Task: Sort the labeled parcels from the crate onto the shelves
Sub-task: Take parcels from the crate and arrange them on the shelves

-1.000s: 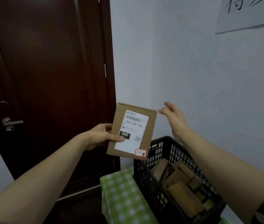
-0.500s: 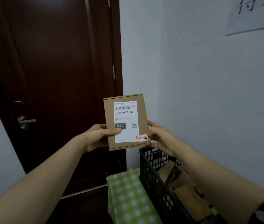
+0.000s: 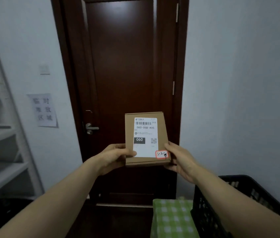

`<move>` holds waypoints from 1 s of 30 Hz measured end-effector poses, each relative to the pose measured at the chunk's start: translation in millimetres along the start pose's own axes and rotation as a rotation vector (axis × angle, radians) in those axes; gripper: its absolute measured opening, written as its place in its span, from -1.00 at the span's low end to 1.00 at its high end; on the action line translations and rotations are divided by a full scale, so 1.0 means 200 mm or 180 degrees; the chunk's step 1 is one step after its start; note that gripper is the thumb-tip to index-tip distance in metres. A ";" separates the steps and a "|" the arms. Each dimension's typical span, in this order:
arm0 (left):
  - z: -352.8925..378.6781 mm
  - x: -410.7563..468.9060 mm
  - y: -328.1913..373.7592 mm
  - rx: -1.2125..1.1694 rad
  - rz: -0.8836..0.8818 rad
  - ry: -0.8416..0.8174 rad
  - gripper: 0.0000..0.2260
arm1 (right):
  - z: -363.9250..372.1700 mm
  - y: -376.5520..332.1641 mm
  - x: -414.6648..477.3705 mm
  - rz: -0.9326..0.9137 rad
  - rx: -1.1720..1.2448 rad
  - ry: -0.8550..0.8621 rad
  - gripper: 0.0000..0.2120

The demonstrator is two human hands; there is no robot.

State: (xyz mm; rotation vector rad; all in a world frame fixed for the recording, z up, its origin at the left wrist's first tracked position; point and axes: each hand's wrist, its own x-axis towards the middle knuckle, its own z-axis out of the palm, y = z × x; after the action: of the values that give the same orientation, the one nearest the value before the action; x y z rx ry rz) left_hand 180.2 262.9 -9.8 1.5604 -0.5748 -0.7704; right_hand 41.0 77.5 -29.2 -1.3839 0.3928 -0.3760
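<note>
Parcel (image 3: pixel 146 139) is held upright before the door (image 3: pixel 122 66), its label (image 3: pixel 145 129) facing the person, likely so the code can be read for shelving. The left hand (image 3: pixel 113 157) grasps its lower left edge, the right hand (image 3: pixel 178 158) its lower right. Shelves (image 3: pixel 2 134) stand left of the door.

The room is dim around me, the walls a flat blue-grey under soft light with no hard shadows. The dark door (image 3: pixel 122 66) carries a faint vertical sheen along its panel edges — the only glare here. The white label (image 3: pixel 146 149) on the parcel (image 3: pixel 129 129) I hold is the brightest patch, its print sharp enough to read. At my left the shelves (image 3: pixel 0 134) smear into blur and lean with the wide lens; the paper sign (image 3: pixel 44 109) is soft. The crate (image 3: pixel 208 212) at lower right sinks into near-black, its mesh barely showing.
</note>
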 end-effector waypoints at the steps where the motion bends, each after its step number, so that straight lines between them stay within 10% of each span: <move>1: -0.06 -0.02 0.00 0.0000 0.0012 0.0051 -0.63 | 0.06 0.01 0.03 -0.0010 0.0031 -0.0058 -0.86; 30: -2.70 -0.58 0.30 0.0106 0.0758 0.2603 -0.35 | 2.96 -0.02 1.21 -0.0213 0.0636 -0.2183 -0.79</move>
State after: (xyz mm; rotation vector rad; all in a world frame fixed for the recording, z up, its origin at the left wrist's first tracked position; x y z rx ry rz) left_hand 516.6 695.5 85.4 1.6350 -0.1537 0.0866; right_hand 537.9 474.7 47.6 -1.2444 -0.2505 0.0204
